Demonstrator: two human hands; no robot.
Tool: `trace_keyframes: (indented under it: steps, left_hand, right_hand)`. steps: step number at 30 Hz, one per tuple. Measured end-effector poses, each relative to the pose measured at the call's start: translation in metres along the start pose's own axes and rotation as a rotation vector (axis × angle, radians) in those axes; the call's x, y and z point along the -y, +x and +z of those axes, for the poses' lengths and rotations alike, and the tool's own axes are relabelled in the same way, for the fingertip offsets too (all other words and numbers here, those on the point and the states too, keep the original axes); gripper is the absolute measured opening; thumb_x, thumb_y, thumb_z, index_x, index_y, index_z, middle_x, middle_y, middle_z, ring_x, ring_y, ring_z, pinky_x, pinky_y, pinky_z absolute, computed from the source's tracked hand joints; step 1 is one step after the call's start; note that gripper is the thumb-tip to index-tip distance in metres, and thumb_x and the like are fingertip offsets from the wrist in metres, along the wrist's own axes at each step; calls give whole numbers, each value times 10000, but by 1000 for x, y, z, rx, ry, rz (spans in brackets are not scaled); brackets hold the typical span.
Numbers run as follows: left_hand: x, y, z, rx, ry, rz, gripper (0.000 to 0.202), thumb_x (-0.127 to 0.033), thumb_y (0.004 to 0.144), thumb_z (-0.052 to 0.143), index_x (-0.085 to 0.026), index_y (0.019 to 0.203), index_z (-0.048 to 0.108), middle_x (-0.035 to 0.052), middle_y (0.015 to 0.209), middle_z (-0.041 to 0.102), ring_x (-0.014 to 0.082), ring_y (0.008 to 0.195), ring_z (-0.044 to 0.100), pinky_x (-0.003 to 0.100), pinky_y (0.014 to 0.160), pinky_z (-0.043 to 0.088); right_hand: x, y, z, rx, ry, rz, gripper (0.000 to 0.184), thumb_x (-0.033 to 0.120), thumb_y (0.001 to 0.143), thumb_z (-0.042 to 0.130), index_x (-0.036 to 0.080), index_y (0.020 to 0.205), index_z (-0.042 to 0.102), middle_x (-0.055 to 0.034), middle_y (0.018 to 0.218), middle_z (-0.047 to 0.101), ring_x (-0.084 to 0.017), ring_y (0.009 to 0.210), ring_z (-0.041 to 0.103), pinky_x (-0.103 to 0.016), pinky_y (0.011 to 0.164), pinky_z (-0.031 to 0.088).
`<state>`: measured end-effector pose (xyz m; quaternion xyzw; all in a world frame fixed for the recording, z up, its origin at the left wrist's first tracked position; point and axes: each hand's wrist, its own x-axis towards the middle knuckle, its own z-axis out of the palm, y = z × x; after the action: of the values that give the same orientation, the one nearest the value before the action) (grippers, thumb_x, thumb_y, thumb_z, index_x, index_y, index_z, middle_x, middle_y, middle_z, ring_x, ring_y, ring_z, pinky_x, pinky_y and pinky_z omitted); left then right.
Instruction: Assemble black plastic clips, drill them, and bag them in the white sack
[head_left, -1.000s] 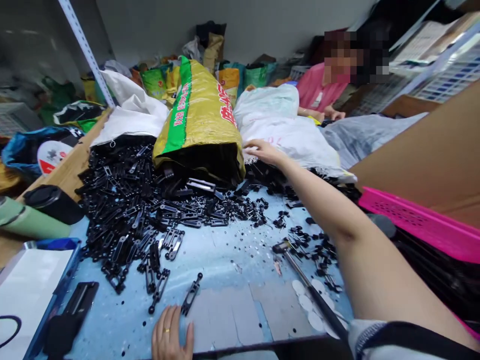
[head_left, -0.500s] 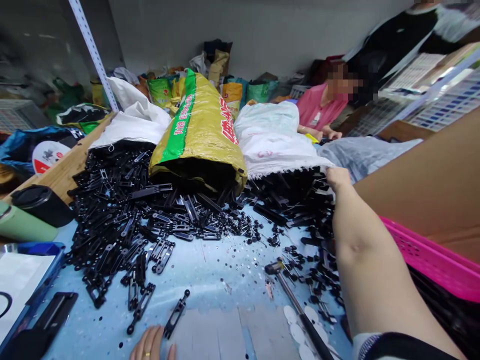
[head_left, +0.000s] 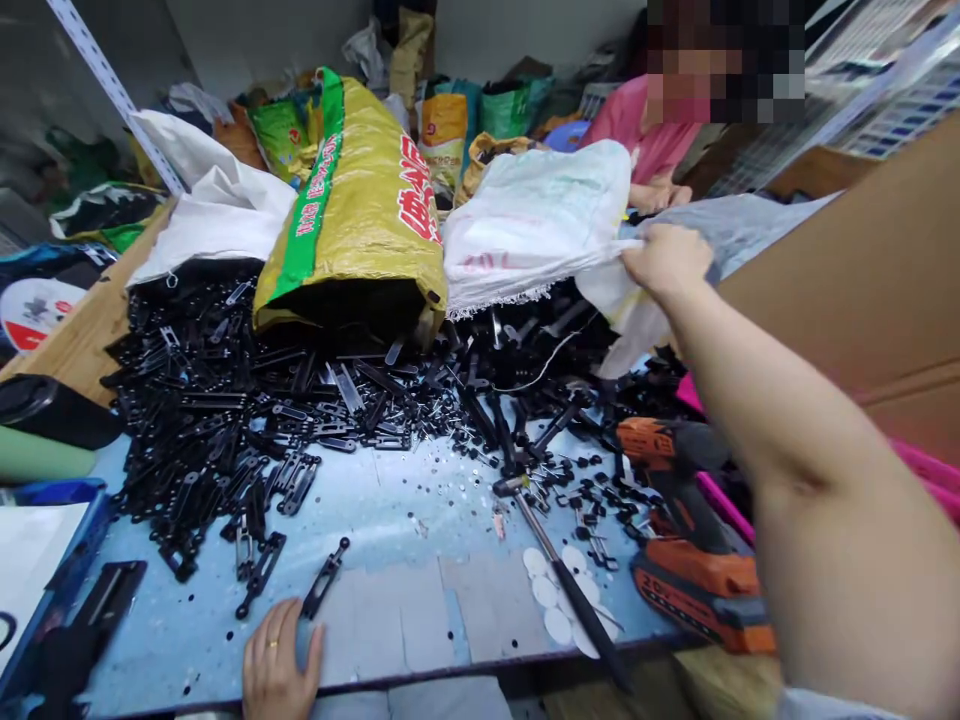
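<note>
My right hand [head_left: 666, 260] is closed on the open edge of a white woven sack [head_left: 536, 215], holding it lifted above a heap of black plastic parts [head_left: 247, 390] on the blue table [head_left: 420, 520]. Long black pieces lie spilled beneath the sack's mouth. My left hand [head_left: 276, 664] rests on the table's front edge with fingers curled, a ring showing, beside a single black strip part [head_left: 324, 579]. A yellow and green sack [head_left: 360, 220] lies open in the middle.
An orange cordless drill [head_left: 694, 560] lies at the right front. A small hammer [head_left: 555, 570] and white discs [head_left: 555, 600] lie near the front edge. A cardboard wall and pink crate are at right. A person in pink sits beyond the sacks. A dark cup lies at left.
My right hand has taken hold of the white sack's edge and lifted it up and back; more black parts have spilled out. The drill has come into view. My left hand stays at the front edge.
</note>
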<state>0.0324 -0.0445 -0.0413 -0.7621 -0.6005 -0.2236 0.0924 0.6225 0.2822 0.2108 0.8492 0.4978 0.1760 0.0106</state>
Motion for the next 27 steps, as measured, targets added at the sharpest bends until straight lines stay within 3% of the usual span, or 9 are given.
trace_keyframes:
  steps: [2, 4, 6, 7, 10, 13, 16, 23, 27]
  left_hand:
    - [0, -1, 0, 1, 8, 9, 646, -352, 837, 513, -289, 1431, 264, 109, 987, 670, 313, 881, 652, 462, 721, 519]
    - [0, -2, 1, -8, 1, 9, 580, -357, 842, 509, -289, 1388, 327, 103, 989, 661, 307, 889, 643, 457, 737, 509]
    - [1, -3, 2, -24, -7, 3, 504, -363, 842, 511, -288, 1326, 395, 94, 997, 657, 299, 903, 635, 449, 757, 496]
    - [1, -4, 3, -37, -9, 4, 464, -366, 841, 514, -280, 1289, 431, 91, 998, 656, 294, 906, 632, 441, 764, 489]
    - [3, -6, 5, -69, 5, 29, 356, -353, 841, 530, -213, 1168, 521, 94, 994, 659, 271, 913, 625, 401, 786, 469]
    - [5, -7, 7, -74, 24, 47, 304, -321, 850, 532, -142, 1095, 558, 111, 998, 658, 252, 932, 613, 368, 818, 448]
    - [6, -8, 8, -64, 26, 39, 304, -319, 860, 518, -118, 1081, 573, 123, 1010, 656, 248, 956, 599, 363, 840, 435]
    - [6, -9, 2, 4, -12, -32, 310, -328, 880, 486, -120, 1089, 583, 129, 1058, 645, 260, 1006, 574, 384, 877, 411]
    - [6, -8, 1, 20, -48, -65, 314, -318, 886, 481, -120, 1109, 579, 127, 1077, 641, 264, 1030, 562, 391, 886, 407]
  right_hand:
    - [25, -19, 0, -146, 59, -32, 547, 338, 981, 223, -126, 1124, 476, -343, 1088, 494, -324, 1104, 433, -389, 773, 266]
    - [56, -43, -2, -192, 95, -206, 493, 323, 972, 287, -102, 1133, 479, -326, 1094, 502, -321, 1093, 444, -385, 806, 279]
    - [87, -64, 2, -45, 145, -379, 429, 345, 942, 371, -13, 1107, 540, -250, 1037, 570, -293, 1011, 508, -360, 804, 319]
    - [101, -70, 6, 59, 155, -396, 407, 362, 925, 399, 26, 1076, 572, -220, 1006, 595, -291, 976, 532, -360, 801, 339]
    - [127, -75, 30, 195, 153, -137, 484, 444, 870, 470, 25, 1082, 586, -245, 1076, 581, -353, 1024, 526, -420, 840, 361]
    - [133, -71, 59, 159, 266, 80, 769, 598, 823, 453, 21, 1327, 388, -285, 1288, 440, -393, 1128, 464, -487, 895, 346]
    - [129, -80, 81, 179, 384, 13, 848, 680, 799, 397, 123, 1420, 245, -231, 1357, 398, -381, 1161, 449, -525, 926, 332]
    - [113, -136, 92, 317, 164, -355, 771, 637, 755, 524, 257, 1397, 330, -145, 1346, 453, -341, 1179, 457, -568, 964, 285]
    - [130, -147, 71, 490, 79, -335, 645, 538, 644, 708, 192, 1175, 586, -161, 1173, 580, -358, 1114, 511, -542, 928, 343]
